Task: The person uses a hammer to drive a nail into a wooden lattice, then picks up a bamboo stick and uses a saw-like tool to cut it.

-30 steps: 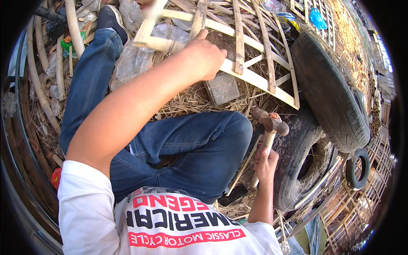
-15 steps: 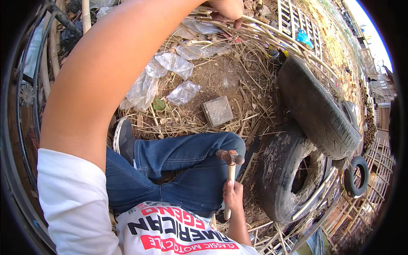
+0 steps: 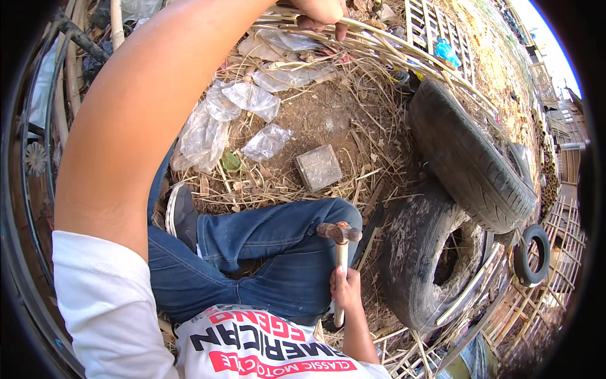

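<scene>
My right hand (image 3: 345,287) is closed round the light wooden handle of a hammer (image 3: 341,258), held upright beside my bent knee with its rusty metal head on top. My left arm stretches to the upper edge, where my left hand (image 3: 320,11) is partly cut off. Its fingers curl down over a bunch of thin bamboo strips (image 3: 391,45), which run off to the right. On the bare dirt in front of my legs lies a square grey block (image 3: 319,168), touched by neither hand.
Two worn tyres, one leaning (image 3: 464,155) on one lying flat (image 3: 410,252), stand to my right, with a smaller tyre (image 3: 531,256) beyond. Crumpled clear plastic bags (image 3: 208,129) and dry strips litter the ground. A bamboo lattice (image 3: 435,28) with a blue bag (image 3: 447,53) lies far off.
The whole view has shifted slightly, so the ground things sit a little further left. My left hand has moved slightly up and left in the picture. The hammer stays nearly still.
</scene>
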The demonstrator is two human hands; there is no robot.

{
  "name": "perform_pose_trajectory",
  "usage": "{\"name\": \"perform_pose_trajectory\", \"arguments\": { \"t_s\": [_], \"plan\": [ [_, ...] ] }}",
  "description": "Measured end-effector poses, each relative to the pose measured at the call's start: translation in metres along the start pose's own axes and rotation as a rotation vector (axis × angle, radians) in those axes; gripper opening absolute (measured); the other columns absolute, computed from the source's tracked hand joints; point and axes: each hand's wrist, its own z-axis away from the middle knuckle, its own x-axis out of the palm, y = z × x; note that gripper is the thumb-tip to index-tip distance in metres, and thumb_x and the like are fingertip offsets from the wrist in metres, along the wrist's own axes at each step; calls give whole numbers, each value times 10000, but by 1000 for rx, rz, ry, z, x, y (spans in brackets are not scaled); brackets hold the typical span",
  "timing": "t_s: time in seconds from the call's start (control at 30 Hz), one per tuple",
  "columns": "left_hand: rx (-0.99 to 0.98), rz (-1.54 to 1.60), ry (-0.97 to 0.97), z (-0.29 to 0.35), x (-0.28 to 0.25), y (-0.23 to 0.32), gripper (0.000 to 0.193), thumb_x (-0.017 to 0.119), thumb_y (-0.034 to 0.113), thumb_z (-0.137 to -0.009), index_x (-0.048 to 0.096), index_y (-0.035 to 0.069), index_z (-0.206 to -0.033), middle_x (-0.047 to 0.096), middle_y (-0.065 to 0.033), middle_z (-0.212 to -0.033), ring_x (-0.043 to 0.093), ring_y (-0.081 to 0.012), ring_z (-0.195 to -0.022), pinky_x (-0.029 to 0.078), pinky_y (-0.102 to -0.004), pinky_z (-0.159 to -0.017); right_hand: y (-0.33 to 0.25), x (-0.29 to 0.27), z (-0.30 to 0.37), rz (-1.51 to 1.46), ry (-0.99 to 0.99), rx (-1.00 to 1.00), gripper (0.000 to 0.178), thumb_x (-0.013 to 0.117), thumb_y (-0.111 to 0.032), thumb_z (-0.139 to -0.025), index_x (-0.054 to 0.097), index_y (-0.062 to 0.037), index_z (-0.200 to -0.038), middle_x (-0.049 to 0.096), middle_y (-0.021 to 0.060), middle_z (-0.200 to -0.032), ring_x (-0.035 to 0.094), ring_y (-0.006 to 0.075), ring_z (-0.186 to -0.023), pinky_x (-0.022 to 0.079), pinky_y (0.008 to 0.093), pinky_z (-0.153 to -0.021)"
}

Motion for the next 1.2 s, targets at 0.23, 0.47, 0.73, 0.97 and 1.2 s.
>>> {"name": "perform_pose_trajectory", "arguments": {
  "t_s": [0.23,0.47,0.73,0.97,1.2],
  "plan": [
    [42,-22,6,30,-4,14,525,451,93,-701,634,198,-1182,640,-118,-1082,582,-246,-991,444,-365,-857,-7,2,1,-35,-3,24,513,438,-435,-959,442,-36,-636,428,20,-529,400,91,-375,342,239,-339],
    [1,54,88,-7,77,17,313,483,48,-746,586,104,-1036,641,-119,-883,607,-283,-953,254,-520,-1011,-5,0,1,-37,16,42,501,442,-418,-961,454,-31,-643,434,20,-534,409,92,-377,349,239,-344],
    [-85,182,78,10,224,10,416,553,38,-652,537,43,-1068,623,-181,-1008,538,-379,-1071,208,-615,-1020,-3,2,-3,-54,15,84,461,440,-367,-974,459,-35,-654,435,16,-543,404,84,-375,355,234,-341],
    [-153,165,44,3,287,-3,705,720,416,-685,478,1,-1201,574,-189,-1137,515,-343,-1135,211,-579,-1022,-8,2,-4,-50,9,86,472,450,-391,-967,458,-33,-659,442,20,-538,416,87,-371,356,234,-335],
    [-218,65,364,-14,312,11,747,698,491,-719,458,14,-1240,555,-181,-1165,463,-320,-1192,188,-530,-1037,-10,2,-6,-22,18,112,501,451,-433,-957,456,-31,-658,442,27,-534,429,102,-366,355,242,-333]
  ]
}}
